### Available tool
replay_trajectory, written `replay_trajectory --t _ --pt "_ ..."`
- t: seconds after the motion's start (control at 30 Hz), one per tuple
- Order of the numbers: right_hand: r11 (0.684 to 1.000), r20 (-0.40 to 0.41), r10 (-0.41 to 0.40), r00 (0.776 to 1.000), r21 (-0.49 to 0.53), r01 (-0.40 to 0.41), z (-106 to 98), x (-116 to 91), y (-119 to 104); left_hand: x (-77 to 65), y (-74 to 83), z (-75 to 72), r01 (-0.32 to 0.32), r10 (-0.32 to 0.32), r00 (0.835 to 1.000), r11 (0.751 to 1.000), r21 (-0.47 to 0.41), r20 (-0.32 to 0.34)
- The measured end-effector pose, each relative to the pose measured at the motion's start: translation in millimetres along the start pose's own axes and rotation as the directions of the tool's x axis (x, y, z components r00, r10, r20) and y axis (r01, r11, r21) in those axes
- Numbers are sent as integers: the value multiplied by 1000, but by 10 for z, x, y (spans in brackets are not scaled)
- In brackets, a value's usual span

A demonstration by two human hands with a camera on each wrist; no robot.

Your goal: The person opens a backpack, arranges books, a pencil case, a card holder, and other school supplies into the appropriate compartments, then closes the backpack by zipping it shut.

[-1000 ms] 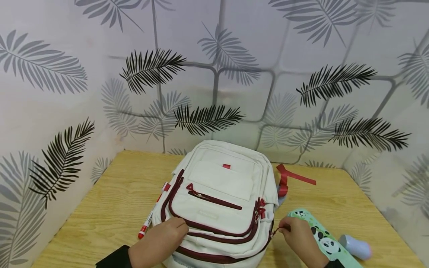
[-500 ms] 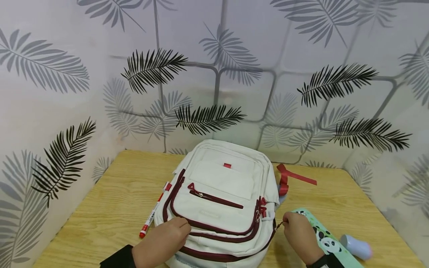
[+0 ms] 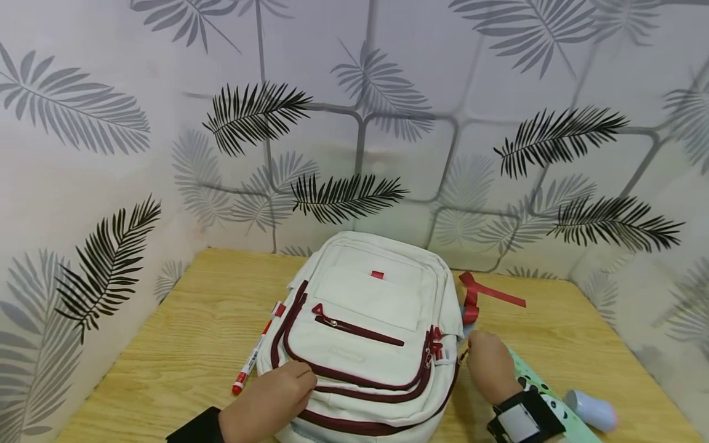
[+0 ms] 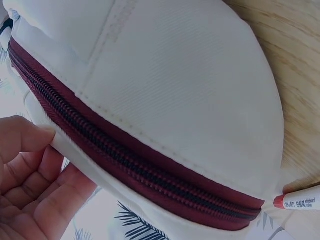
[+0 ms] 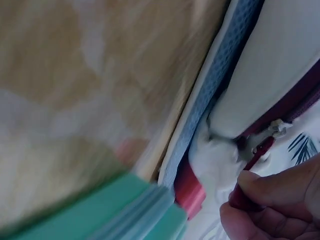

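A white backpack (image 3: 360, 295) with dark red zippers lies front up on the wooden table. My left hand (image 3: 282, 392) pinches the fabric edge beside its large lower zipper, thumb on top and fingers beneath. In the left wrist view that zipper (image 4: 135, 165) has its teeth meshed along the visible length. My right hand (image 3: 490, 366) is at the bag's right side. The right wrist view shows its thumb and fingers pinching a dark red zipper pull (image 5: 242, 200), whose metal slider (image 5: 277, 129) sits at the end of the visible red zipper tape.
A red-and-white whiteboard marker (image 3: 249, 363) lies along the bag's left side. Right of the bag are a green panda-print case (image 3: 554, 400), partly behind the right wrist, and a pale cylinder (image 3: 592, 411). A red strap (image 3: 493, 289) trails behind. The patterned wall covering (image 3: 376, 154) rises at the table's back.
My right hand has moved up along the bag's right side toward the back, taking the zipper pull with it. My left hand keeps its hold on the fabric edge.
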State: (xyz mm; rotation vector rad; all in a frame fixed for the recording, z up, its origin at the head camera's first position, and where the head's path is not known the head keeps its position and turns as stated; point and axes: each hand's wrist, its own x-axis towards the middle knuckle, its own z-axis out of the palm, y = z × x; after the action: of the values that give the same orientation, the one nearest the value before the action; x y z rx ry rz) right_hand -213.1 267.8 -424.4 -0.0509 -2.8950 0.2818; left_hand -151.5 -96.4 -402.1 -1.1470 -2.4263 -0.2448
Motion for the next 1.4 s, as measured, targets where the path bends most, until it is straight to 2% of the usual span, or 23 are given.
replay_trajectory --t 0.13,0.3,0.43,0.53,0.67,0.77,0.83,0.9,0.97,1.2,1.4 --pt "1000 -22 8 1000 -18 -8 6 52 53 6 -4 6 2 -2 1000 1000 -24 12" --pt "1000 -79 1 997 23 1 65 144 106 49 -5 12 22 -17 997 998 -60 71" --pt "998 -55 20 998 58 -17 67 196 122 72 14 18 23 -16 995 997 -71 98" --pt "995 -39 -18 999 100 22 -11 170 116 90 15 7 37 -22 990 993 -108 136" --pt "973 -78 -100 992 199 114 -143 107 12 107 -17 -17 70 -41 979 988 -138 201" --pt "957 -13 -125 992 264 124 -188 87 -127 118 -47 -22 83 -62 977 992 -97 204" --pt "958 62 -140 988 260 120 -183 81 -213 123 -62 -20 88 -73 977 993 -72 199" --pt "965 141 -135 981 243 98 -165 76 -278 128 -74 -21 94 -75 975 992 -83 210" --pt "974 169 -138 976 201 103 -139 90 -342 115 -89 -30 100 -75 973 989 -107 218" --pt "980 139 -175 975 123 159 -84 108 -381 111 -118 -36 121 -85 965 984 -134 248" --pt "982 161 -153 975 139 132 -86 88 -402 118 -122 -32 112 -76 968 984 -140 241"
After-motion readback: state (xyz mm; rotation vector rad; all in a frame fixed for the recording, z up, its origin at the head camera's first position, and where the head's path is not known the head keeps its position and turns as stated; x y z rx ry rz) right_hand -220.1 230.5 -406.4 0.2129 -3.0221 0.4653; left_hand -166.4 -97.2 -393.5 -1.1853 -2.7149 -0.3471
